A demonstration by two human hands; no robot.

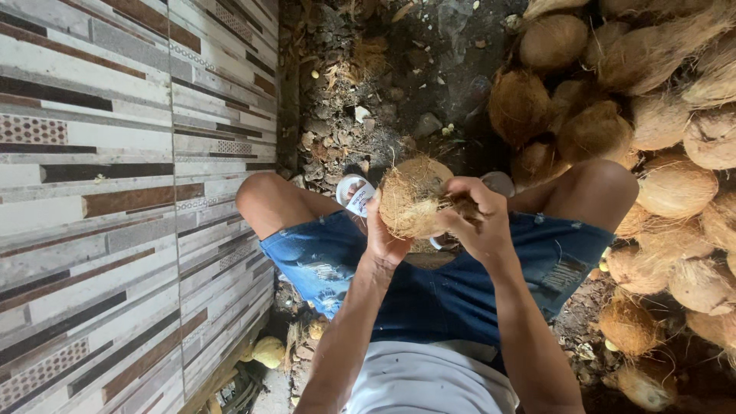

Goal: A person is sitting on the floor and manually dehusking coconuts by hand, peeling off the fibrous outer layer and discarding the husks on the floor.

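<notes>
The person sits with knees apart in blue denim shorts point(452, 299), both hands raised between the knees around one coconut point(406, 201). The left hand point(383, 234) cups the coconut from below and behind, its grip closed about the husk, fingers wrapped round the near left side. The right hand point(474, 218) is at the coconut's right side, its grip closed tight on a brown tuft of fibre point(460, 205) that stands out from the husk. The coconut is pale and hairy, held in the air above the lap, touching both hands.

Just beyond the left hand, near the left knee, a white sandal point(355, 195) shows; another point(498, 182) peeps out past the right hand.

To the right and far right lies a big heap of husked coconuts point(659, 138), reaching from the far edge down beside the right knee. The ground point(383, 77) ahead is dark earth strewn with husk scraps. A tiled wall point(115, 192) of grey, white and brown strips fills the left.
</notes>
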